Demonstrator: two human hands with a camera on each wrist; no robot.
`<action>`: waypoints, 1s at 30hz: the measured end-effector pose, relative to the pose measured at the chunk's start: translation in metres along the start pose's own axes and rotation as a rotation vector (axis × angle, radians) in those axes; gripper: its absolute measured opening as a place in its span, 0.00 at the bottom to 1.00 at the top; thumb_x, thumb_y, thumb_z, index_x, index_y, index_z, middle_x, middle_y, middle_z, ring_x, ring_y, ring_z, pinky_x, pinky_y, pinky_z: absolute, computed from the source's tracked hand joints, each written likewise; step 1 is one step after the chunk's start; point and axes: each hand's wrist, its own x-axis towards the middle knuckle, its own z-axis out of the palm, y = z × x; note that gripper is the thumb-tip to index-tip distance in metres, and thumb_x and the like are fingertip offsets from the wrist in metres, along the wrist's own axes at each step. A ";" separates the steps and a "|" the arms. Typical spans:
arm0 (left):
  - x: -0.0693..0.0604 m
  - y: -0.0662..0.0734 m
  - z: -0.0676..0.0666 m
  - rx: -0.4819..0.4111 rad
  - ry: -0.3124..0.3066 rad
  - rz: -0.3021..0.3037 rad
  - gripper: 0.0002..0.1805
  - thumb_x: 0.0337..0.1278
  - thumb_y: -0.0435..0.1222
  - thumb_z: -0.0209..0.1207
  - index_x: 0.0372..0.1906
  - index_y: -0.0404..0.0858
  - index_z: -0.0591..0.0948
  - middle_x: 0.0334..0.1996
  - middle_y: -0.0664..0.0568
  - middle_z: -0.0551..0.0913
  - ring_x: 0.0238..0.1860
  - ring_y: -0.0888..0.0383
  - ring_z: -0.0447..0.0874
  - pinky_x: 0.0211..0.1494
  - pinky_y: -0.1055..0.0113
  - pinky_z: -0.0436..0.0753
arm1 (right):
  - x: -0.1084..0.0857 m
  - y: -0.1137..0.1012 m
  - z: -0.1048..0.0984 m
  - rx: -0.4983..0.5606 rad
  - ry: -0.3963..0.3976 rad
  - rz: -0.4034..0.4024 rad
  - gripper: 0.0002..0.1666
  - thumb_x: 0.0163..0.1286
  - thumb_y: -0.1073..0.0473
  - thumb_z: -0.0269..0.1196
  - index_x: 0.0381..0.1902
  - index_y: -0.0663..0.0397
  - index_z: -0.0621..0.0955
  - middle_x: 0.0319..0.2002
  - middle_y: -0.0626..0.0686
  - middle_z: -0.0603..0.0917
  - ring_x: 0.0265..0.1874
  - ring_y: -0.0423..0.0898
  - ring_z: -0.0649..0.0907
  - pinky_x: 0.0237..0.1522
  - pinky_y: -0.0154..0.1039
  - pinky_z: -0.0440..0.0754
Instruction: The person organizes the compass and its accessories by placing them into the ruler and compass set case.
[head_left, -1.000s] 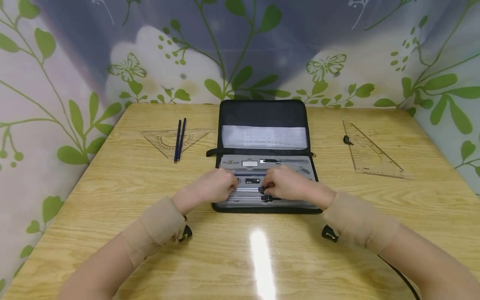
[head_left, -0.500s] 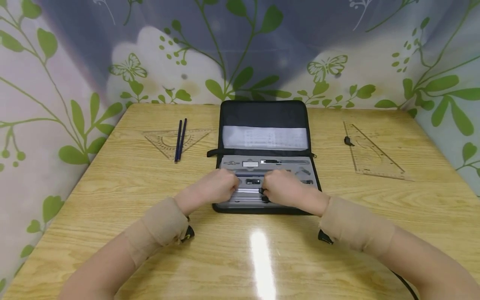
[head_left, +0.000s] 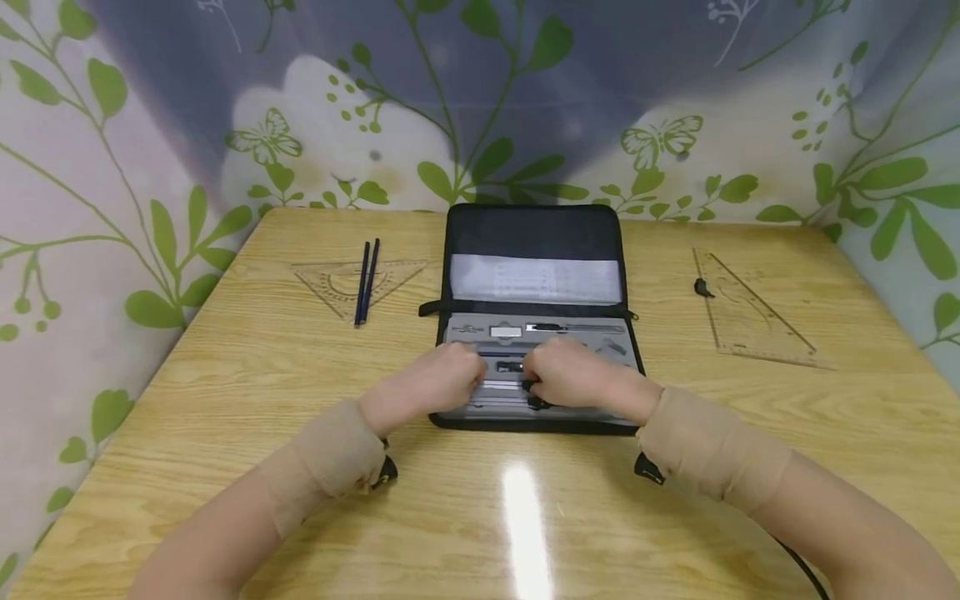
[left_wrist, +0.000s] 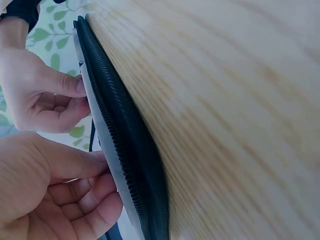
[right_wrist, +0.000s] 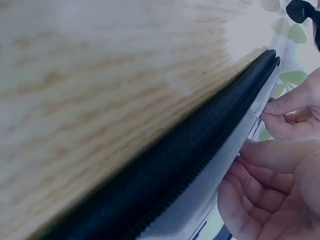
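An unzipped black case (head_left: 534, 227) lies on the table, its grey tray (head_left: 577, 338) fitted with drawing tools. My left hand (head_left: 442, 379) is over the tray's left part, fingers curled at the leg end of a silver compass (head_left: 501, 385). At the compass's black head, my right hand (head_left: 573, 375) has its fingers curled too. Below lies a second silver tool (head_left: 495, 402) with a black head. Both wrist views show thumb and fingers bent at the tray's edge, the fingertips partly hidden. Also in the tray are a white eraser (head_left: 506, 332), a cutter knife (head_left: 551, 327) and a small black-and-silver piece (head_left: 509, 366).
Two dark blue pencils (head_left: 367, 283) lie across a clear set square (head_left: 322, 283) on the left. To the right is another clear set square (head_left: 750, 333) with a small black piece (head_left: 702, 287) on it. A patterned curtain (head_left: 525, 108) hangs behind the table (head_left: 262, 400).
My right hand has turned so its knuckles face up, its fingers drawn in at the compass head. The left hand keeps its place on the tray. The head view has shifted slightly.
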 end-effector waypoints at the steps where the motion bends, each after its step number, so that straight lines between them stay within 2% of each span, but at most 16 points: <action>1: 0.000 0.001 0.000 0.004 -0.007 -0.004 0.13 0.47 0.21 0.52 0.17 0.39 0.75 0.16 0.54 0.73 0.21 0.60 0.71 0.25 0.67 0.73 | 0.000 0.000 0.000 -0.007 -0.002 -0.002 0.18 0.56 0.66 0.64 0.14 0.51 0.69 0.13 0.43 0.63 0.14 0.39 0.62 0.18 0.31 0.59; 7: -0.001 0.003 0.000 0.027 -0.021 -0.005 0.13 0.47 0.21 0.53 0.16 0.38 0.76 0.16 0.54 0.74 0.21 0.58 0.73 0.26 0.66 0.75 | 0.000 0.000 0.003 -0.010 -0.001 -0.010 0.15 0.55 0.67 0.64 0.15 0.51 0.71 0.14 0.44 0.68 0.15 0.39 0.65 0.19 0.31 0.63; 14: -0.001 0.005 -0.002 0.036 -0.023 -0.015 0.13 0.44 0.19 0.53 0.16 0.38 0.76 0.15 0.54 0.73 0.19 0.59 0.71 0.25 0.66 0.74 | 0.001 -0.008 0.003 -0.073 0.007 -0.015 0.22 0.57 0.69 0.63 0.12 0.50 0.65 0.13 0.44 0.59 0.15 0.39 0.59 0.18 0.31 0.58; 19: -0.001 0.008 -0.003 0.023 -0.036 -0.057 0.14 0.43 0.19 0.53 0.15 0.39 0.75 0.13 0.54 0.72 0.17 0.61 0.67 0.23 0.68 0.73 | 0.001 -0.014 0.001 -0.146 0.018 -0.025 0.15 0.55 0.69 0.63 0.14 0.53 0.72 0.14 0.45 0.67 0.16 0.40 0.63 0.18 0.32 0.64; 22: 0.001 0.009 -0.004 0.012 -0.046 -0.095 0.14 0.43 0.19 0.54 0.15 0.39 0.74 0.13 0.54 0.71 0.18 0.61 0.64 0.22 0.68 0.71 | 0.001 -0.013 0.002 -0.137 0.017 -0.016 0.15 0.56 0.69 0.63 0.14 0.53 0.72 0.14 0.44 0.66 0.16 0.40 0.62 0.18 0.31 0.62; 26: 0.004 0.008 -0.004 -0.012 -0.050 -0.109 0.13 0.42 0.19 0.53 0.16 0.39 0.74 0.13 0.55 0.70 0.18 0.60 0.63 0.21 0.69 0.68 | -0.001 -0.009 0.005 -0.107 0.027 -0.001 0.17 0.57 0.69 0.63 0.15 0.53 0.70 0.14 0.44 0.61 0.15 0.40 0.59 0.18 0.31 0.57; 30: 0.003 0.002 -0.002 -0.061 -0.041 -0.091 0.17 0.41 0.20 0.52 0.11 0.42 0.68 0.11 0.58 0.61 0.17 0.61 0.57 0.20 0.71 0.60 | -0.004 -0.007 0.011 -0.083 0.054 0.005 0.10 0.58 0.68 0.63 0.20 0.56 0.75 0.17 0.46 0.69 0.16 0.39 0.65 0.18 0.31 0.64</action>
